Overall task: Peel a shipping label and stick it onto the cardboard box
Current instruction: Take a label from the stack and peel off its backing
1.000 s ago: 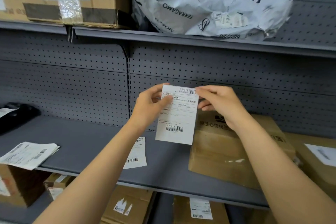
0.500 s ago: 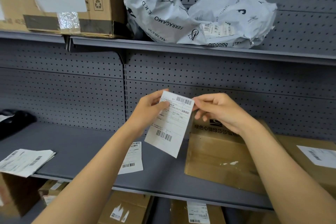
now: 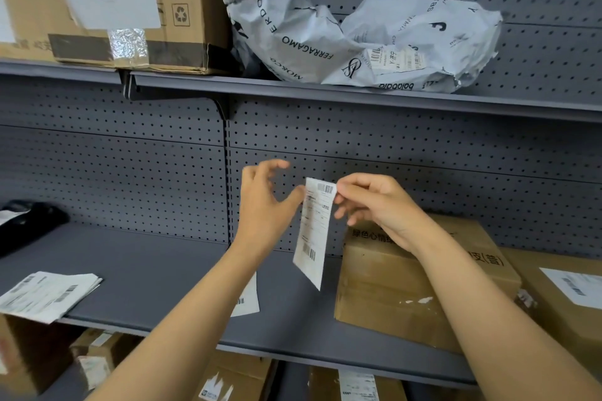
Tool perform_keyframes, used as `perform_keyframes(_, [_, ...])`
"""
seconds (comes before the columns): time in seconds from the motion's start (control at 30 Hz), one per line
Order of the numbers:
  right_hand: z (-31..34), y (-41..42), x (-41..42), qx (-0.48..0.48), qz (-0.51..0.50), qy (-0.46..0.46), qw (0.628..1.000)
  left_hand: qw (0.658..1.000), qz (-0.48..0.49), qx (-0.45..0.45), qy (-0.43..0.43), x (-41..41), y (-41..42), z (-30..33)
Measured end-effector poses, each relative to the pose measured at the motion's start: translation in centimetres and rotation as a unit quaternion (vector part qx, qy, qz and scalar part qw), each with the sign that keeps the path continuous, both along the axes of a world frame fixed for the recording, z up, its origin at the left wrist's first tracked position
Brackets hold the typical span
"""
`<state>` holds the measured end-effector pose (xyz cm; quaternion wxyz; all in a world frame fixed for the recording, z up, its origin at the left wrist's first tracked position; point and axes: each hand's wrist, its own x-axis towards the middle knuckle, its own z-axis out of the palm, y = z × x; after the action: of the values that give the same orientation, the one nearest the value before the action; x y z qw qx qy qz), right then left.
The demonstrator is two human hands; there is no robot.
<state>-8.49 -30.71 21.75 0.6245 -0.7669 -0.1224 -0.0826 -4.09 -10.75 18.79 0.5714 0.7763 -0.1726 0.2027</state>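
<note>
A white shipping label with barcodes hangs almost edge-on in front of the pegboard. My right hand pinches its top right corner. My left hand is just left of it, blurred, with fingers spread upward and only the thumb tip at the label's left edge. A brown cardboard box with printed characters lies on the middle shelf, below and behind my right hand. Its top carries no label.
A second box with a label sits at the far right. A loose label and a stack of labels lie on the grey shelf. A black device is at left. A box and grey mailer bags are above.
My left hand's fingers have come off the label and spread open. The label has swung edge-on and hangs from my right hand. The view has tilted slightly upward.
</note>
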Motion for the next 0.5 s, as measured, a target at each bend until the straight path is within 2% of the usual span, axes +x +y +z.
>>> perform_keyframes(0.03, [-0.1,0.3,0.2,0.003,-0.015,-0.002,1.000,0.999,0.012,-0.012,-0.042,-0.6,-0.4,0.2])
perform_keyframes(0.1, [-0.3,0.6,0.5,0.010,-0.037,-0.011,0.999,0.997,-0.045,-0.008,-0.066,-1.5,-1.1,0.7])
perform_keyframes(0.2, [-0.3,0.8,0.7,0.032,-0.060,-0.024,0.997,0.992,-0.117,-0.018,-0.033,-2.1,-1.5,1.4])
perform_keyframes(0.5, [-0.6,0.8,0.8,0.046,-0.054,-0.058,0.996,0.986,-0.136,-0.093,0.015,-0.8,-2.0,1.4])
